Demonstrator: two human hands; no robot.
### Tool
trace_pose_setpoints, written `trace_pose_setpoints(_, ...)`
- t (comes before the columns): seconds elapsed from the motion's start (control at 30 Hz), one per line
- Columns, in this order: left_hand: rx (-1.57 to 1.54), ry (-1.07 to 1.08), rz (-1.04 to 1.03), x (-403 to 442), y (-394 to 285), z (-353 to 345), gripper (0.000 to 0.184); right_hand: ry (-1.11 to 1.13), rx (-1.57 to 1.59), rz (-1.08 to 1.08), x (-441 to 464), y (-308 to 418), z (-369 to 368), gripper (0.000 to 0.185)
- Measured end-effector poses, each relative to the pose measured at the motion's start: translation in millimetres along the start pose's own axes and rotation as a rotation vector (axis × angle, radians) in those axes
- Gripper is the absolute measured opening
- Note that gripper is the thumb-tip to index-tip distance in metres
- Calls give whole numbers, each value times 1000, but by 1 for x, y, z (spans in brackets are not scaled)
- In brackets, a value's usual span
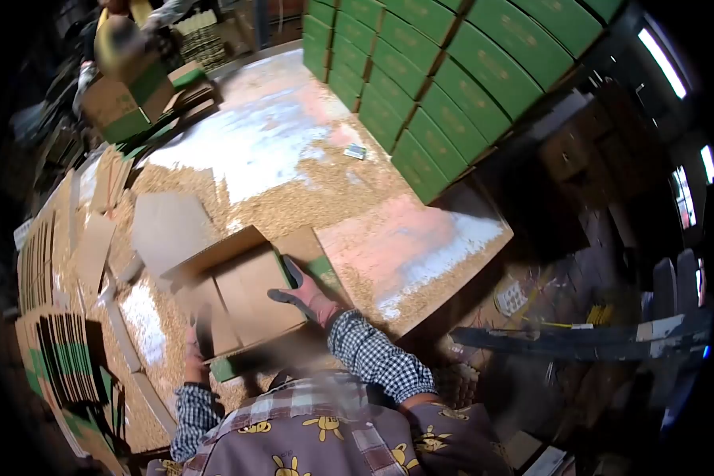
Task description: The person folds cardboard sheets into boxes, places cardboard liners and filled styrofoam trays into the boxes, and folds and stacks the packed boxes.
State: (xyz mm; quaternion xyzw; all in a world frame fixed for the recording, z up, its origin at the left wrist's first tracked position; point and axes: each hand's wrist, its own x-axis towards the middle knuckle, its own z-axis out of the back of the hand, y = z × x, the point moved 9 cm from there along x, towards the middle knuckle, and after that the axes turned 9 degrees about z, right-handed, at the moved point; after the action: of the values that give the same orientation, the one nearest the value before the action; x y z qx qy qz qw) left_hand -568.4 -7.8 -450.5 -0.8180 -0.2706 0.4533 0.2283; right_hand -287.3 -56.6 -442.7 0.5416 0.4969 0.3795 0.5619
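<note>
A cardboard box (250, 297), brown inside with green outside, stands open in front of my body. My right hand (308, 295), in a pink and dark grey glove, grips its right wall, thumb inside and fingers over the outer side. On the box's left side is my gloved left hand (197, 345), holding the edge near the front corner; its fingers are somewhat blurred. The front flap close to my apron is smeared by motion. Beside the box on the right lies a brown and green cardboard piece (319, 262).
Green boxes (428, 95) are stacked in a tall wall at the back right. Wood shavings (293, 202) cover much of the table (420, 246). Folded cardboard (63, 349) stands at the left. Across the table, another person (123, 47) is behind an open box (127, 103).
</note>
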Motion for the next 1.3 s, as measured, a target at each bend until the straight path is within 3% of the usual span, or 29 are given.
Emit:
trace_pose_setpoints(0.07,84,-84,86,15,30,35,39,-86,197,-36,-18,2,22,96)
trace_pose_setpoints(0.1,-172,31,195,17,47,22,38,-126,255,-32,-31,17,43,93)
trace_pose_setpoints(0.13,292,-32,-72,-3,19,-43,41,-106,286,-45,-44,51,67,88)
trace_pose_setpoints(0.17,347,-64,-61,-15,16,-92,45,-84,306,0,-53,67,96,69)
trace_pose_setpoints(0.2,664,-101,-40,5,30,-108,50,-115,773,-106,-61,4,139,49)
trace_pose_setpoints(0.23,799,-79,-85,7,31,-160,51,-277,739,7,-77,-22,205,45)
trace_pose_setpoints(0.3,389,66,152,30,69,-245,54,-601,600,224,-120,-72,334,37)
trace_pose_setpoints(0.33,195,100,277,38,88,-288,56,-965,739,262,-165,-33,353,39)
trace_pose_setpoints(0.37,490,332,220,75,118,-306,52,-1195,760,192,-195,-37,386,39)
trace_pose_setpoints(0.4,527,347,173,80,122,-339,50,-1067,830,269,-224,-94,426,35)
trace_pose_setpoints(0.43,534,285,3,95,131,-352,39,-933,898,332,-251,-144,460,34)
trace_pose_setpoints(0.47,362,75,241,149,188,-325,29,-1182,553,46,-262,-65,396,34)
trace_pose_setpoints(0.53,270,198,352,146,195,-331,34,-734,539,-89,-286,-146,359,45)
trace_pose_setpoints(0.57,678,103,-43,129,151,-325,42,-88,868,-651,-272,-237,344,28)
trace_pose_setpoints(0.6,876,17,-179,108,118,-307,45,-209,484,-510,-267,-242,319,16)
trace_pose_setpoints(0.63,1079,-65,-306,89,82,-280,48,-319,106,-340,-267,-221,271,27)
trace_pose_setpoints(0.7,1159,-225,-494,57,23,-195,50,-181,87,-241,-169,-64,170,32)
trace_pose_setpoints(0.73,1142,-453,-340,45,9,-131,47,-162,-66,-40,-127,-45,155,37)
trace_pose_setpoints(0.77,1256,-641,-170,18,-11,-81,52,-201,-219,-52,-90,-30,141,44)
trace_pose_setpoints(0.83,1445,-1014,-161,-46,-23,1,73,-331,-921,-86,-38,-19,124,52)
trace_pose_setpoints(0.9,1598,-850,202,-69,45,61,96,-107,-619,-127,-6,-87,101,54)
trace_pose_setpoints(0.93,1663,-787,225,-86,74,61,101,19,-337,-95,-17,-72,70,45)
trace_pose_setpoints(0.97,1733,-714,256,-103,102,62,106,73,-331,-9,-32,-59,52,47)
trace_pose_setpoints(1.03,1697,-681,226,-131,123,54,105,-13,-200,-30,-67,-82,54,53)
trace_pose_setpoints(1.1,1624,-506,94,-138,103,44,94,-22,170,-52,-107,1,23,53)
trace_pose_setpoints(1.17,1645,-670,-536,-171,-5,-3,81,-35,139,-86,-103,19,47,53)
trace_pose_setpoints(1.2,1656,-705,-730,-185,-56,-20,79,36,15,-34,-92,28,62,52)
trace_pose_setpoints(1.27,1787,-591,-925,-205,-130,-55,67,81,-207,44,-87,51,59,48)
trace_pose_setpoints(1.3,1910,-370,-673,-179,-133,-49,59,60,-320,79,-78,95,42,45)
